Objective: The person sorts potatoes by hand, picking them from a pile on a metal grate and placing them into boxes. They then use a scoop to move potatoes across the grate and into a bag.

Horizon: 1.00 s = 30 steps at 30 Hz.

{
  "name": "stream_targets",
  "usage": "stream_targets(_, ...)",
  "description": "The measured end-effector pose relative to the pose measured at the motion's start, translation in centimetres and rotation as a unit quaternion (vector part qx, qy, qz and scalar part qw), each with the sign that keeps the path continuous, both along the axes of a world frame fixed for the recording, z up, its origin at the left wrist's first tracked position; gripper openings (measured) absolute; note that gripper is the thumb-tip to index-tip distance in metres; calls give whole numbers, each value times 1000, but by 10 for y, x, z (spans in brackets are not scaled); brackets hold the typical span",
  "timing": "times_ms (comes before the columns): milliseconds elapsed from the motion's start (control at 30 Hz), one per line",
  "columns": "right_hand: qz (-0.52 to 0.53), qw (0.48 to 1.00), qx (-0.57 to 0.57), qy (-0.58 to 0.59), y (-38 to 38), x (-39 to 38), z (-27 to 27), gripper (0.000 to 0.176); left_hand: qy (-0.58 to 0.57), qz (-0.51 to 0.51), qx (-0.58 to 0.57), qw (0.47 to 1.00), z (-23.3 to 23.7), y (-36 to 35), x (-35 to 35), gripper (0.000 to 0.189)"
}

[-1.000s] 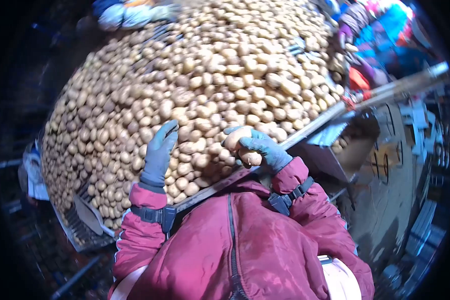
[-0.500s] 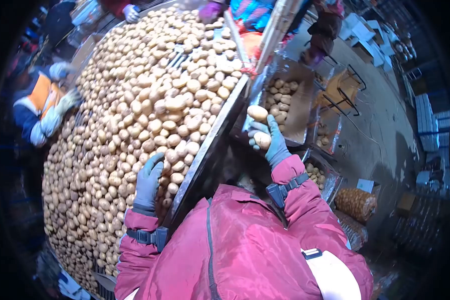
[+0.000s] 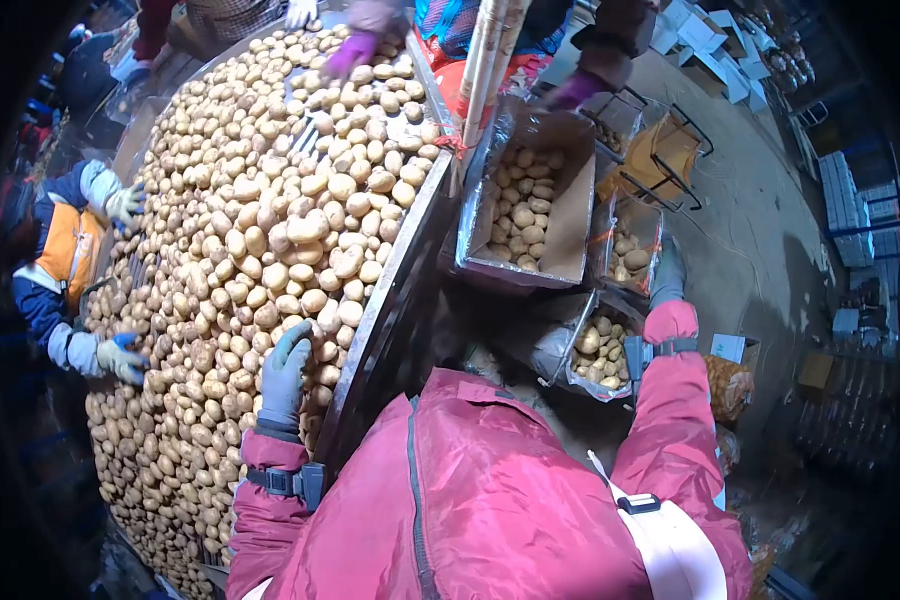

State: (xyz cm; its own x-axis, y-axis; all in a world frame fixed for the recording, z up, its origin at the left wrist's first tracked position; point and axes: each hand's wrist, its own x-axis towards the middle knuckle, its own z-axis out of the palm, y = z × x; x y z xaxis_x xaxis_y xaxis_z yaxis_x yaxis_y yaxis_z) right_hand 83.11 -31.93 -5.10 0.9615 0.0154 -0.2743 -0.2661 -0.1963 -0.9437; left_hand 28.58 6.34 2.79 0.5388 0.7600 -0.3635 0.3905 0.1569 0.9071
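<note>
My left hand (image 3: 286,374), in a grey glove, rests at the right edge of a wide heap of potatoes (image 3: 210,330), its fingertips against potatoes near the metal rim (image 3: 395,262); whether it grips one is hidden. Out to the right, my right hand (image 3: 668,272) is over the right side of a small lined box of potatoes (image 3: 630,250). Its fingers are blurred and partly hidden, and no potato shows in it.
A large lined carton of potatoes (image 3: 523,210) and another lined box (image 3: 600,350) stand right of the rim. A co-worker in an orange vest (image 3: 73,245) reaches in from the left. Purple-gloved hands (image 3: 355,50) are at the top. A yellow seat (image 3: 660,155) stands beyond the boxes.
My right hand has moved right, from beside the large carton to the small box; the two potatoes it held no longer show. My left hand has shifted slightly. The view has turned, and co-workers' hands have moved.
</note>
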Motion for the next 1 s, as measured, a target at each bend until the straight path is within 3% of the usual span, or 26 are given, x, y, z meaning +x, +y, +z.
stream_targets(33,-51,996,47,52,12,-9,10,39,3,9,-4,1000,-3,1,-5,37)
stream_targets(67,-7,991,82,101,47,-51,51,38,7,21,-8,1000,-6,2,-11,37)
stream_targets(100,18,981,184,48,90,-89,62,37,4,26,0,1000,-16,4,-19,38)
stream_targets(133,108,959,230,129,121,-117,63,38,25,48,-17,998,-11,0,-19,38)
stream_targets(167,247,921,244,179,153,-151,61,39,46,-31,105,993,-37,2,-36,38)
stream_targets(200,360,881,237,194,188,-194,69,39,85,-45,133,986,-50,2,-45,38)
stream_targets(233,425,854,210,216,223,-230,75,39,130,-102,185,969,-21,-1,-34,40)
stream_targets(267,493,818,184,234,254,-266,75,39,109,-53,202,972,-11,-10,-37,42)
stream_targets(300,613,771,146,89,277,-294,65,39,108,-26,193,975,20,-19,-35,42)
stream_targets(333,702,698,122,-68,297,-320,56,39,119,-14,202,972,4,-18,-51,41)
stream_targets(367,717,679,124,92,308,-350,58,40,114,43,183,976,-3,-24,-67,38)
stream_targets(400,754,638,135,76,317,-373,54,38,54,108,154,981,-17,-25,-91,36)
stream_targets(467,731,608,89,295,328,-412,70,37,134,133,222,957,-15,-30,-148,33)
stream_targets(500,798,571,87,172,331,-425,52,36,23,258,123,958,-36,-28,-179,31)
stream_targets(533,780,565,44,265,334,-444,52,35,130,276,217,927,-33,-35,-217,29)
stream_targets(567,795,538,30,279,339,-459,54,33,164,297,270,901,-28,-40,-248,28)
stream_targets(633,818,483,-19,313,349,-488,61,30,186,362,240,881,-5,-56,-296,30)
stream_targets(667,822,464,-34,327,354,-502,60,30,266,394,256,842,-15,-60,-324,36)
stream_targets(733,864,414,59,280,358,-531,39,32,418,440,276,745,-38,-68,-366,48)
stream_targets(800,907,355,39,224,366,-561,46,33,465,382,254,757,-39,-70,-360,55)
stream_targets(833,951,288,31,106,369,-570,62,34,455,355,290,763,-35,-66,-345,56)
stream_targets(867,957,253,65,127,366,-584,72,41,444,326,324,769,-30,-59,-325,57)
stream_targets(933,960,213,9,183,364,-603,77,52,445,368,311,754,-28,-45,-299,60)
stream_targets(967,985,146,48,84,362,-610,57,58,460,361,283,760,-20,-34,-290,65)
stream_targets(1000,985,145,47,84,362,-614,51,58,418,370,302,772,-27,-21,-284,68)
